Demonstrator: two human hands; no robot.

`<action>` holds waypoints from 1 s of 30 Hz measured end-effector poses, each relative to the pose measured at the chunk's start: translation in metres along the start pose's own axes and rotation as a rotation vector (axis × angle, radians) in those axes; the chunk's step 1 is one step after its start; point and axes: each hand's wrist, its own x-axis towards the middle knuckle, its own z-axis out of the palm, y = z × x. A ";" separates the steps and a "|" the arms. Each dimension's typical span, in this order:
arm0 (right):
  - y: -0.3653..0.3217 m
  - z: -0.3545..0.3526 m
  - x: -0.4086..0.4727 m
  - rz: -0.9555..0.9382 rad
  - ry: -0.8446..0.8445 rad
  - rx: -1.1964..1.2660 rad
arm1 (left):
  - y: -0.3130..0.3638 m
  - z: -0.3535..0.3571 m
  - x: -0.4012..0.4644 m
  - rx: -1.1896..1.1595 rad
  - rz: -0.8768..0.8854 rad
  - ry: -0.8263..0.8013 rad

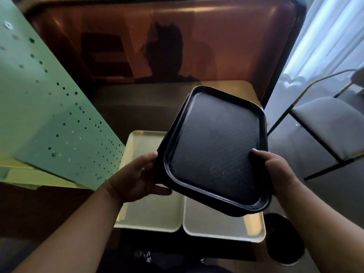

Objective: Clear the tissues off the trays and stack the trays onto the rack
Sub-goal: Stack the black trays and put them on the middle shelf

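Two stacked black trays [214,146] are held tilted in the air above the table. My left hand [136,178] grips their left edge and my right hand [275,170] grips the right edge, thumb on the inner surface. The top tray is bare apart from a few small specks. Below them, two cream trays lie side by side on the table: one on the left [151,213] and one on the right [216,225], both partly hidden by the black trays. No tissues show on them. A green perforated panel [49,115], perhaps the rack, stands at the left.
A dark table [126,115] sits against a brown padded booth back [177,36]. A grey chair [331,123] with thin metal legs is on the right, near a white curtain [325,36]. A dark round bin [283,241] stands low on the right.
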 end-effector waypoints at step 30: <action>-0.046 0.144 -0.214 -0.164 -0.187 0.180 | 0.129 -0.015 -0.190 0.442 0.459 0.001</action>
